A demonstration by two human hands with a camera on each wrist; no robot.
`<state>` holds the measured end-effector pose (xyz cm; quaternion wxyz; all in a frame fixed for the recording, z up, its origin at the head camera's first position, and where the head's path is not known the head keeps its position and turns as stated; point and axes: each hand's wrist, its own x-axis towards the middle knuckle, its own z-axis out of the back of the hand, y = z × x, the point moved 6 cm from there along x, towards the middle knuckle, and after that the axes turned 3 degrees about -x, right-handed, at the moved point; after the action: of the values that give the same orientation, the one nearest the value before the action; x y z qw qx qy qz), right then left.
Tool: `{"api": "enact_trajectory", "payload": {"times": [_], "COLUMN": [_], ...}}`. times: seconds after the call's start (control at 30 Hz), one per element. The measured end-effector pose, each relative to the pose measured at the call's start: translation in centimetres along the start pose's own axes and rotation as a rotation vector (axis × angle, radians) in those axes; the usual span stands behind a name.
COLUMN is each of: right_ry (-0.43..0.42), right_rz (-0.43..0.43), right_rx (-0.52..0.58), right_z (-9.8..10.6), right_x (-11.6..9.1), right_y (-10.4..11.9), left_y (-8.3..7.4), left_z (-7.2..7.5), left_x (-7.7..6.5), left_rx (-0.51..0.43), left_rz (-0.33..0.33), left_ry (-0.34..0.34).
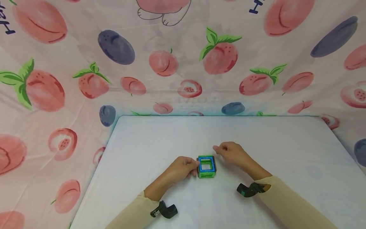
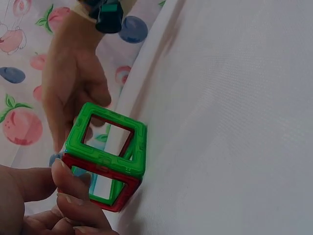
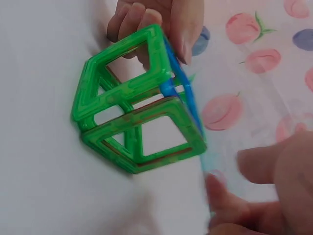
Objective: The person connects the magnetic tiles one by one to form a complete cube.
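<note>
A cube of magnetic tiles point(image 1: 206, 173) sits on the white table, with a blue frame on top and green and red frames at its sides. At its left upper edge, my left hand point(image 1: 183, 168) holds the cube between thumb and curled fingers. In the left wrist view, the fingertips point(image 2: 61, 169) meet the cube point(image 2: 105, 159) by its red side. My right hand point(image 1: 232, 153) hovers beyond the cube's right far corner, apart from it. Thumb and index finger stand separated in the right wrist view, near the cube point(image 3: 146, 112), with nothing between them.
The white tabletop point(image 1: 160, 140) extends around the cube on all sides. A fruit-printed cloth point(image 1: 183, 41) hangs behind the table and along its left and right. Black wrist cameras point(image 1: 166, 210) are strapped over both beige sleeves.
</note>
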<state>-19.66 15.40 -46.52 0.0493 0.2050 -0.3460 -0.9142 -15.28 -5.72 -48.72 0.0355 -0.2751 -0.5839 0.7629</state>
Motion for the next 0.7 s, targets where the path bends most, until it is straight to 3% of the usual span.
{"api": "enact_trajectory", "payload": {"times": [0.1, 0.27, 0.53, 0.7], "right_ry": [0.045, 0.124, 0.047, -0.007], "right_rz": [-0.008, -0.005, -0.003, 0.084], "right_rx": [0.012, 0.133, 0.156, 0.093], "right_z": [-0.3, -1.4, -1.4, -0.7], "right_x": [-1.0, -1.7, -2.2, -2.9], "right_y": [-0.3, -0.9, -1.0, -0.6], "left_y": [0.0, 0.1, 0.2, -0.3], "left_z": [0.1, -0.1, -0.3, 0.7], "left_x": [0.0, 0.2, 0.4, 0.0], "left_rx": [-0.003, 0.005, 0.05, 0.199], "left_rz": [-0.004, -0.022, -0.027, -0.089], "left_ry": [0.004, 0.02, 0.004, -0.064]}}
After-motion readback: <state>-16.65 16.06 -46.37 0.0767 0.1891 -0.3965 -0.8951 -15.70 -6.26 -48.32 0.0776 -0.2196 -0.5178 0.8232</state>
